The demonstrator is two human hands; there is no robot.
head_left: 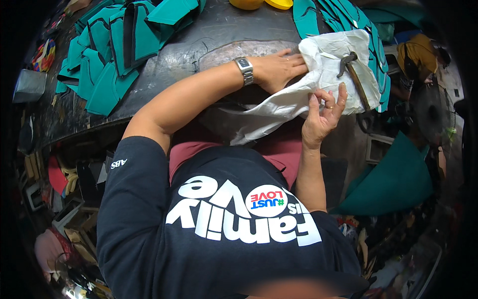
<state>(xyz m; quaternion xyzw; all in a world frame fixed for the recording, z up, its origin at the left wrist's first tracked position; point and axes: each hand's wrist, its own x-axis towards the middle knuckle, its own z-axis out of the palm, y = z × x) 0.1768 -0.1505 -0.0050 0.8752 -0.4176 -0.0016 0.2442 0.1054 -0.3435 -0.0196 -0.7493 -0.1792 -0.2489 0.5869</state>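
A crumpled white sheet (279,107), like cloth or thin plastic, hangs over the table's near edge toward my lap. My left hand (279,71) lies with fingers stretched out on the tabletop, their tips against the sheet's left edge. At the near edge of the sheet, my right hand (323,115) is raised with thumb and forefinger closed on it; the other fingers are partly bent. A hammer (356,79) with a curved dark head and wooden handle rests on the sheet, right of my right hand.
Teal fabric pieces with black edging (112,47) are heaped on the dark table (181,60) at left. More teal pieces (381,65) lie under and beyond the sheet. Yellow round objects (246,4) stand at the far edge. A fan (432,107) and teal fabric (393,179) are at right.
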